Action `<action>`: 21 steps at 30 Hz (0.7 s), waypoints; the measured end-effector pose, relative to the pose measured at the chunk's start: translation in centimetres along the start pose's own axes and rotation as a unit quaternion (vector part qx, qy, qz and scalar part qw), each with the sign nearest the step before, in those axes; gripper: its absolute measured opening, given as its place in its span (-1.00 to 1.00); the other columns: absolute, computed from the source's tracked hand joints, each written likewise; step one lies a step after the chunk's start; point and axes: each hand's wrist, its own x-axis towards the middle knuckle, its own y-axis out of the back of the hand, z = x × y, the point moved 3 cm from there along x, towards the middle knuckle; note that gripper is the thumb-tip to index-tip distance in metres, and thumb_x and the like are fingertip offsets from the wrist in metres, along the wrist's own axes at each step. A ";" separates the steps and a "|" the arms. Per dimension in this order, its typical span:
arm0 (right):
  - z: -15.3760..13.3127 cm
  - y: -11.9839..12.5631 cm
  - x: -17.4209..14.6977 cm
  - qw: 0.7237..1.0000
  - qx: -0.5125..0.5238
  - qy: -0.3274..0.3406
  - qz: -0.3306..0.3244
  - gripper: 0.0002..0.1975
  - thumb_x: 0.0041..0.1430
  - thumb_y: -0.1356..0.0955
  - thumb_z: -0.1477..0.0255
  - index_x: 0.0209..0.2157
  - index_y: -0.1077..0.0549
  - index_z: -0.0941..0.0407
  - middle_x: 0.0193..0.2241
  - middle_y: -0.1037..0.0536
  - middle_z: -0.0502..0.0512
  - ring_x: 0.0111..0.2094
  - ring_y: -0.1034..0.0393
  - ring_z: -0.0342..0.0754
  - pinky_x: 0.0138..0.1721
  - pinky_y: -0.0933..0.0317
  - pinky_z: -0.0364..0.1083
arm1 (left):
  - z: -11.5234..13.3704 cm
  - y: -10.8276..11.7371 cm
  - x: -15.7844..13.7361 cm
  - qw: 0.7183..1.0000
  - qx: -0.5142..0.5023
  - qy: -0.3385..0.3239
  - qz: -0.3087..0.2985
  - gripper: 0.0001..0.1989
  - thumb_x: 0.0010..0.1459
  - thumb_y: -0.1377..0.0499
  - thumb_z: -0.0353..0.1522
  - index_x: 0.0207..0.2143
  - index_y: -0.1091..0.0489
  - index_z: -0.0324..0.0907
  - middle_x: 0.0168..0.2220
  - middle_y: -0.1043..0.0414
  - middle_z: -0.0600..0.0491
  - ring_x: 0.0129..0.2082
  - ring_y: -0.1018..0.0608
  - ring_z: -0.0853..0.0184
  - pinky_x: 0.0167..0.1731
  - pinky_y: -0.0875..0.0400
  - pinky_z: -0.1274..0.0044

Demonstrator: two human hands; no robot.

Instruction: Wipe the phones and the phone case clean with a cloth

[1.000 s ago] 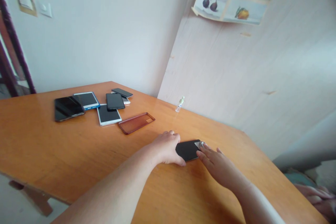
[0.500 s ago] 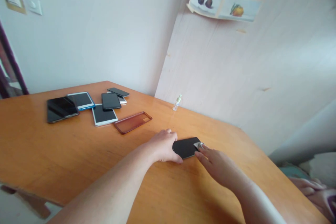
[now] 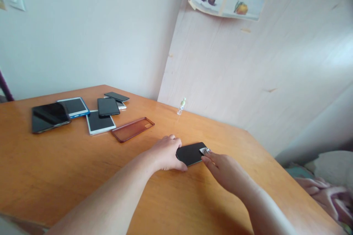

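Note:
A black smartphone [image 3: 189,154] lies flat on the wooden table [image 3: 121,180], its dark face up. My left hand [image 3: 167,154] grips the phone's left end between thumb and fingers. At the other end, my right hand [image 3: 220,165] presses a small white wipe [image 3: 204,151] onto the dark surface, with its fingers closed over it. The hand partly hides the wipe. Left of my left hand lies a reddish-brown see-through phone case [image 3: 133,129], apart from the phone.
Several devices lie at the back left, among them a black tablet [image 3: 51,117], a blue-edged tablet [image 3: 74,107] and a white-framed tablet [image 3: 100,122] partly under a black phone [image 3: 108,107]. A small clear bottle [image 3: 181,107] stands near the wall. Pink fabric [image 3: 325,194] lies beyond the right edge.
The view has turned slightly right, so everything sits further left in it. Both hands stay at the phone, the left gripping it and the right still holding the wipe on its surface.

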 end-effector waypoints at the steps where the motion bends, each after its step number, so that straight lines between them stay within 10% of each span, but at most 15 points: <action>1: 0.4 -0.1 0.2 1.000 -0.006 -0.011 0.004 -0.52 0.35 -0.11 0.18 -0.02 -0.50 0.11 -0.06 -0.57 0.24 -0.04 -0.47 0.18 -0.05 -0.31 0.09 | 0.0 0.0 0.0 1.000 -0.002 -0.003 0.001 -0.33 -0.33 -0.35 0.07 -0.17 -0.37 -0.05 -0.13 -0.35 0.00 -0.12 -0.46 0.11 -0.26 -0.39 0.44; 10: -4.7 1.0 -2.1 0.983 0.088 0.156 -0.043 -0.56 0.36 -0.11 0.19 0.08 -0.44 -0.05 0.10 -0.46 0.03 0.03 -0.42 0.07 0.01 -0.28 0.00 | -0.4 -0.5 0.2 1.000 -0.007 -0.016 0.012 -0.35 -0.31 -0.32 0.09 -0.20 -0.37 -0.06 -0.15 -0.35 -0.01 -0.14 -0.47 0.12 -0.28 -0.39 0.47; 17: -1.1 0.6 -0.3 1.000 0.018 0.016 0.003 -0.52 0.37 -0.09 0.18 -0.08 -0.54 0.08 -0.10 -0.59 0.20 -0.07 -0.48 0.13 -0.08 -0.31 0.05 | -0.4 -0.3 0.1 1.000 -0.004 -0.016 -0.005 -0.35 -0.32 -0.33 0.05 -0.17 -0.37 -0.05 -0.16 -0.34 0.01 -0.15 -0.47 0.12 -0.27 -0.41 0.45; 21: -2.7 0.0 -0.7 0.995 0.040 0.088 -0.009 -0.52 0.37 -0.10 0.16 0.02 -0.49 0.06 0.11 -0.44 0.17 0.11 -0.35 0.12 0.09 -0.22 0.08 | -0.4 -0.4 0.1 1.000 -0.010 -0.017 -0.002 -0.38 -0.31 -0.33 0.02 -0.18 -0.38 -0.05 -0.17 -0.34 0.01 -0.17 -0.48 0.13 -0.27 -0.41 0.45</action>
